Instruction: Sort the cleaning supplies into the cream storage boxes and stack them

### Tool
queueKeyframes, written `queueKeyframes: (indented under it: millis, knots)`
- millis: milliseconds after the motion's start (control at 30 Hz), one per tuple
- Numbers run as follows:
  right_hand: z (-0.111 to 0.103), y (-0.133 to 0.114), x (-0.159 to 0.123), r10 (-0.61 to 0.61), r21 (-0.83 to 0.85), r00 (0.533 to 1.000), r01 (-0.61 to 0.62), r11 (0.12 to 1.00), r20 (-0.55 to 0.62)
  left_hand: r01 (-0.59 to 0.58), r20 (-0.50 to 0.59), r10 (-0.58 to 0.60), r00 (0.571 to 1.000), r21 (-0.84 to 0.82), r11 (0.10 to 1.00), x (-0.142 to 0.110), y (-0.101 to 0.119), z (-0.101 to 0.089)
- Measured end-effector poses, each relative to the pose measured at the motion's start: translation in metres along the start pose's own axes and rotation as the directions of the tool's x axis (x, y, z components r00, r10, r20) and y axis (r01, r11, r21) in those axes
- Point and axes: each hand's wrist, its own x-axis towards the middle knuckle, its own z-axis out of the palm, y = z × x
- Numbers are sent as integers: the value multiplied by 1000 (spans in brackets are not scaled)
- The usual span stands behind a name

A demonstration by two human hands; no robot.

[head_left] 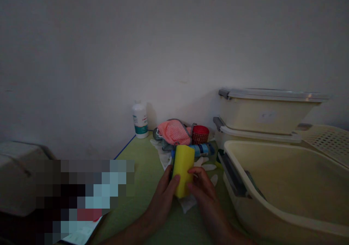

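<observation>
A yellow sponge (184,170) is held upright between both of my hands over the green table. My left hand (163,194) grips its left side, thumb on the front face, the other fingers hidden behind. On the right edge, my right hand (203,192) pinches the sponge with thumb and fingertips. Just behind it lie a blue-labelled tube or bottle (200,150), a pink and grey cloth (174,131) and a red woven-patterned round container (200,135). White gloves (208,166) are spread beneath and beside the sponge.
A white bottle with a teal label (140,123) stands near the wall. At right is an open cream bin (234,154) with a grey handle; lidded cream bins (261,115) are stacked behind it, beside a perforated basket (327,139). A blurred-out area covers the lower left.
</observation>
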Motion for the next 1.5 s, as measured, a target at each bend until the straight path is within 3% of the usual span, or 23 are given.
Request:
queueKeyframes:
  millis: [267, 533, 767, 933, 1100, 1200, 1300, 1400, 1500]
  knots:
    - [1, -3, -2, 29, 4, 997, -29, 1000, -77, 48, -45, -48, 998, 17, 999, 2, 3, 0]
    - [-1, -1, 0, 20, 25, 991, -17, 1000, -130, -22, 44, 23, 999, -23, 999, 3, 8, 3]
    - [0, -6, 0, 3, -32, 990, -8, 999, -140, -144, 71, 139, 988, 70, 987, 3, 5, 1]
    - [0, -8, -2, -65, -89, 992, 56, 994, -107, -158, -19, 161, 987, 124, 980, 11, 1, -2]
    - [-1, -7, -6, -108, -184, 994, 110, 977, 22, -19, -60, 21, 998, 31, 999, 15, 2, -3]
    - [-2, -4, -7, -161, -251, 979, 189, 949, 127, 29, -2, -29, 1000, -98, 995, 11, 4, -3]
    - [-4, 0, -8, -175, -261, 963, 226, 939, 205, 47, 49, -42, 998, -121, 991, 6, 6, -4]
    - [-5, 1, -8, -174, -239, 967, 216, 947, 187, 121, 48, -115, 992, -139, 983, 4, 7, -3]
    - [-4, -1, -5, -193, -287, 977, 211, 935, 88, 213, 18, -217, 976, -277, 937, 6, 9, 1]
